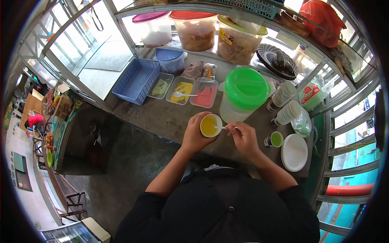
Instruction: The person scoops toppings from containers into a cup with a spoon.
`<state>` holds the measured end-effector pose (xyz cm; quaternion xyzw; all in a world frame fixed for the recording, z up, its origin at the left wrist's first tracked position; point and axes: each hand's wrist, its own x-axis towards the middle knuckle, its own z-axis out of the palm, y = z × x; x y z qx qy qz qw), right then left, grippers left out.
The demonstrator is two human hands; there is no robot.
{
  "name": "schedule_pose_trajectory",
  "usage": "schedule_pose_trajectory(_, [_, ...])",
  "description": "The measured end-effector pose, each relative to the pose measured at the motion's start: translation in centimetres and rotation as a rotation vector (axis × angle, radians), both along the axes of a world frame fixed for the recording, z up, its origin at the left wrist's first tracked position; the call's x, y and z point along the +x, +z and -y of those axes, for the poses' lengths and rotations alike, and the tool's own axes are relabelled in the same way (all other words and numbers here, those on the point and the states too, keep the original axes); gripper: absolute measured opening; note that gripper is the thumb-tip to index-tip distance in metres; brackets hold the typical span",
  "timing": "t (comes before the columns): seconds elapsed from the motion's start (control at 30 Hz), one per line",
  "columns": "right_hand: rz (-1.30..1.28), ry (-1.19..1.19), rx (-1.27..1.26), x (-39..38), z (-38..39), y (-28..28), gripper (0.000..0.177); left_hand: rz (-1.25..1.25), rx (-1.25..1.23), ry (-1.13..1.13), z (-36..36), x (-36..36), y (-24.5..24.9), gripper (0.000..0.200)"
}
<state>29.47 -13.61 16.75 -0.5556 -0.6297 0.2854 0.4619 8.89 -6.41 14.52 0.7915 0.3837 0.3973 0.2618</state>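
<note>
My left hand (195,134) is wrapped round a paper cup (209,125) of yellow liquid, held over the counter's front edge. In my right hand (244,137) is the handle of a white plastic spoon (221,127), its other end inside the cup. Just behind the cup stands a clear pitcher with a green lid (246,87). Three plastic tubs sit to its left: one with pink powder (204,97), one with yellow powder (181,91) and a second white spoon (184,94), one with pale green powder (160,87). A cup of green liquid (276,139) stands to the right.
Stacked paper cups (288,113) and a white foam plate stack (294,152) are on the counter's right side. A blue basket (137,81) sits at left. Large lidded tubs (193,32) line the back. A person in red (34,120) is far left.
</note>
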Motion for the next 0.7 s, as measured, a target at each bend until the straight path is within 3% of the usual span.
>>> schedule_pose_trajectory(0.1, [-0.388, -0.066, -0.085, -0.6, 0.1, -2.7, 0.016, -0.013, -0.003, 0.011, -0.2, 0.4, 0.1, 0.075])
schedule_pose_trajectory(0.2, [-0.580, -0.161, -0.156, 0.2, 0.3, -3.0, 0.019, 0.024, -0.080, 0.004, -0.6, 0.7, -0.1, 0.074])
schedule_pose_trajectory(0.3, [-0.611, -0.166, -0.134, 1.4, 0.1, -2.8, 0.020, 0.201, -0.255, -0.067, -0.9, 0.6, -0.8, 0.075])
schedule_pose_trajectory(0.4, [-0.365, -0.119, 0.045, 1.8, 0.2, -1.3, 0.015, 0.244, -0.309, -0.110, -1.0, 0.4, -0.9, 0.076])
schedule_pose_trajectory(0.47, [-0.021, -0.008, 0.196, 2.1, -0.1, 0.9, 0.012, 0.207, -0.331, -0.124, -0.8, 0.3, -0.3, 0.077])
schedule_pose_trajectory(0.6, [0.462, 0.273, 0.413, 2.1, -1.4, 4.2, 0.025, 0.166, -0.361, -0.179, -0.6, 0.2, 0.8, 0.076])
schedule_pose_trajectory(0.7, [0.535, 0.387, 0.341, 1.6, -2.7, 4.2, 0.027, 0.077, -0.352, -0.224, -0.6, -0.1, 0.7, 0.075])
